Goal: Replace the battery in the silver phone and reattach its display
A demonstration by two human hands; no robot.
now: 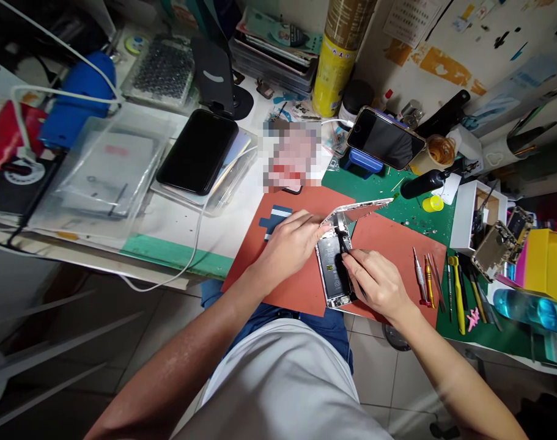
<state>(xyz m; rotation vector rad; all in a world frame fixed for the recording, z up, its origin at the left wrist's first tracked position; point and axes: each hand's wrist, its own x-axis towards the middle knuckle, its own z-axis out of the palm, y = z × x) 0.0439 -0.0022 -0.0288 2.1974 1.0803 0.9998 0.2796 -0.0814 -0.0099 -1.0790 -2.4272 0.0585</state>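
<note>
An opened phone (332, 269) lies on the brown-red mat with its black battery and inner parts showing. Its screen panel (363, 209) is raised at a tilt from the far end. My left hand (296, 241) is closed at the far left corner of the phone, with its fingers pinching the edge of the raised panel. In my right hand (374, 281) is a slim black tool (343, 241), its tip at the upper inside of the phone, near the flex cables. The exact kind of tool is hard to make out.
The mat (296, 296) lies over a green work surface. Screwdrivers (428, 278) and a yellow-handled tool (457, 293) lie to the right, near a white box (461, 217). Another phone (386, 137) leans on a blue stand; a black phone (198, 151) rests at left, with a white cable (193, 250) nearby.
</note>
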